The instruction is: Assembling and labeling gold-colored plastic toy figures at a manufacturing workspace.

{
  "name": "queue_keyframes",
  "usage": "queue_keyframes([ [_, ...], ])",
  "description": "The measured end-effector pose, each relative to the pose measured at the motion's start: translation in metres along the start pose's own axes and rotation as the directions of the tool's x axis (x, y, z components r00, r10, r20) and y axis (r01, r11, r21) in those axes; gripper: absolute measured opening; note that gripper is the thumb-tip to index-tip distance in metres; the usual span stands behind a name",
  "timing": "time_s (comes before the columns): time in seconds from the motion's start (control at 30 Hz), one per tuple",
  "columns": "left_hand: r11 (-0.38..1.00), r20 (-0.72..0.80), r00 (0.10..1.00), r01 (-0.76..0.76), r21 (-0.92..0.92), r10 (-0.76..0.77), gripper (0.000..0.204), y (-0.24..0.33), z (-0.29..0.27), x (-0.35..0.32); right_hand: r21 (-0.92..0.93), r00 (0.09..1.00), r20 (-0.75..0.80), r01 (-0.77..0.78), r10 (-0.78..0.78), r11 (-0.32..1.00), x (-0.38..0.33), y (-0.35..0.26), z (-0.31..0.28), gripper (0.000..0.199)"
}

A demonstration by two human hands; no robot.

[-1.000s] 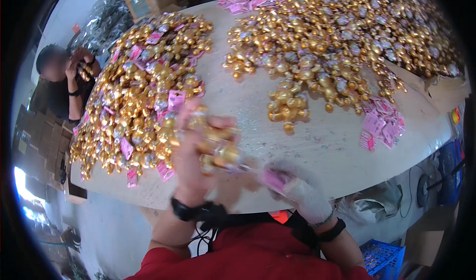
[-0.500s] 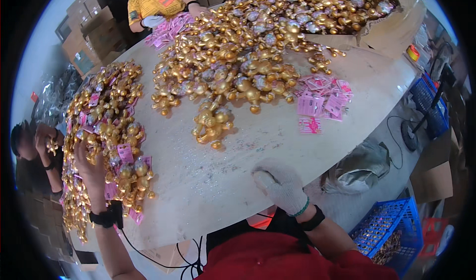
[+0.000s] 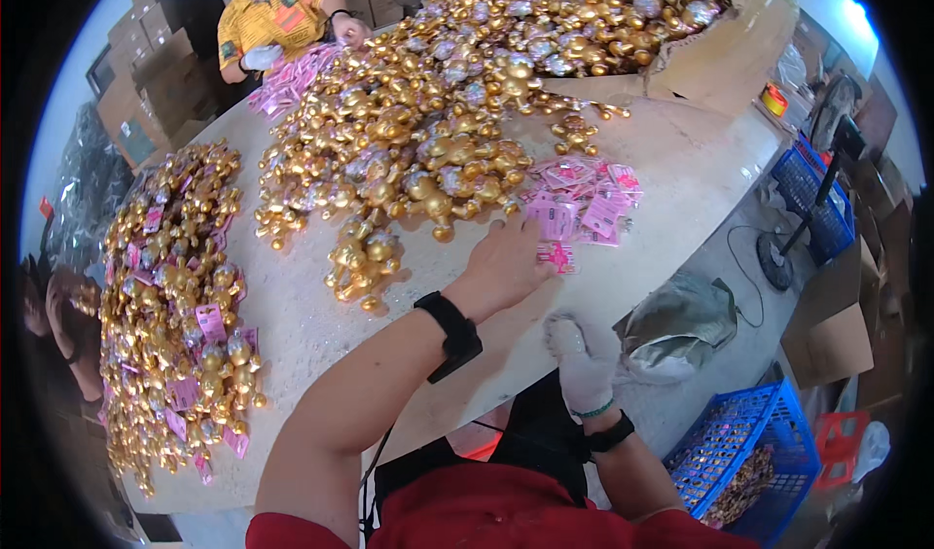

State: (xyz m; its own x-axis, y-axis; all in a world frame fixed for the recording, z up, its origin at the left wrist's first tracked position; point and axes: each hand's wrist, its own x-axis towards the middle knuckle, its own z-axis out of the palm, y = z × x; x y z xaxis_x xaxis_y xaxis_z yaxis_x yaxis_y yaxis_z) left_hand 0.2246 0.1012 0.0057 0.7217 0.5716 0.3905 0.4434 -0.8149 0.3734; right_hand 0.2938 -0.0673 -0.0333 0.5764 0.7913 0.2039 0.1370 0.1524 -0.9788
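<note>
My bare left hand (image 3: 503, 265) reaches across the table to a small pile of pink printed cards (image 3: 603, 213), fingers stretched out at its near left edge. A single pink card (image 3: 556, 256) lies beside the fingertips; whether they touch it I cannot tell. My right hand (image 3: 586, 359), in a whitish knit glove, is at the table's near edge with its fingers curled in; anything inside is hidden. Left of the cards spreads a large heap of shiny gold ball-shaped ornaments (image 3: 418, 150), some with silvery, glittery parts. A small gold cluster (image 3: 363, 262) lies at its near end.
Gold ornaments with pink cards (image 3: 175, 325) form a long pile along the table's left side. Across the table (image 3: 467, 354), a person in yellow (image 3: 277, 14) handles pink cards. Another person's arm is at far left. A blue crate (image 3: 749, 461) stands on the floor at right.
My left hand has swung from the left pile across to the pink cards. My gloved right hand has shifted slightly to the right along the table edge. The view has shifted too.
</note>
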Motion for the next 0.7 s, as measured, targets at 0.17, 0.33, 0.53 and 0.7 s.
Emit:
queue_keyframes([
  [0.17,0.999,0.246,0.969,0.044,-0.019,-0.038,0.044,-0.006,0.009,0.006,-0.091,0.995,0.061,-0.071,0.077,0.993,0.007,-0.004,-0.007,0.016],
  [0.33,0.507,0.417,0.776,0.628,-0.591,-0.474,0.033,-0.001,-0.007,-0.031,-0.258,0.971,0.061,0.238,-0.23,0.936,0.012,-0.003,-0.006,0.014],
  [0.53,-0.151,0.537,0.596,0.574,-0.805,-0.597,0.022,0.033,-0.033,-0.078,-0.119,0.949,0.248,-0.171,0.196,0.978,0.014,-0.043,0.015,0.023],
  [0.7,-0.188,0.592,0.624,0.591,-0.785,-0.51,0.016,0.044,-0.041,-0.088,0.146,0.826,0.226,-0.553,0.516,0.82,0.026,-0.055,0.034,0.026],
])
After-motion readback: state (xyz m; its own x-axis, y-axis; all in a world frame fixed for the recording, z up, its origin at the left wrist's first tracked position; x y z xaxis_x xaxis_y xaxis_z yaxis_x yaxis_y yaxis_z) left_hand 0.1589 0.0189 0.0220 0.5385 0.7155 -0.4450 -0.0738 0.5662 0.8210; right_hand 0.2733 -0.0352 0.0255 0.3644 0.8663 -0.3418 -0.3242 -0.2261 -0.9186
